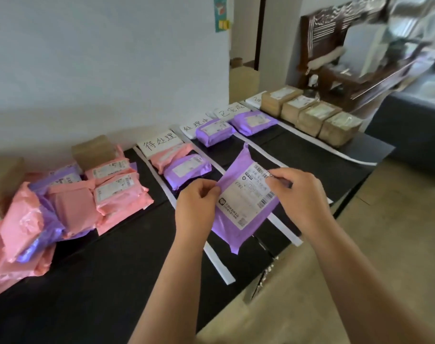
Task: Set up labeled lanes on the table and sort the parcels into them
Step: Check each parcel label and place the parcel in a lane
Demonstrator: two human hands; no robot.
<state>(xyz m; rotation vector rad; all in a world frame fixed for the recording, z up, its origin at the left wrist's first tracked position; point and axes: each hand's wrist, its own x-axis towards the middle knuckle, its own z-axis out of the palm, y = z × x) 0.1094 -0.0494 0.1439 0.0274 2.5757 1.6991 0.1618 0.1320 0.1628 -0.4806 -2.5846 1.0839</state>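
At the left end of the black table [99, 281], a heap of pink and purple parcels [70, 202] is lying unsorted, with two brown cardboard boxes [93, 151] standing behind it against the wall. White strips [218, 264] are dividing the remaining surface into lanes. A handwritten card [159, 144] is heading the first lane, where a pink parcel [170, 155] and a purple parcel [186, 168] are lying one in front of the other, touching. The left hand [195, 204] is pinching the left edge of a purple mailer bag [238, 227] between thumb and forefinger, the other fingers curled beneath. The bag is being held tilted, shipping label [248, 194] upward, over the front of the lanes and across one strip; whether its lower corner is touching the table cannot be determined. Behind it, the second card [194, 126] and third card [230, 111] are each heading a lane holding one purple parcel [215, 131]. The right hand [298, 192] is pinching the bag's upper right corner at the label's edge. In the rightmost lane, four taped cardboard boxes [310, 115] are standing in a row, touching.
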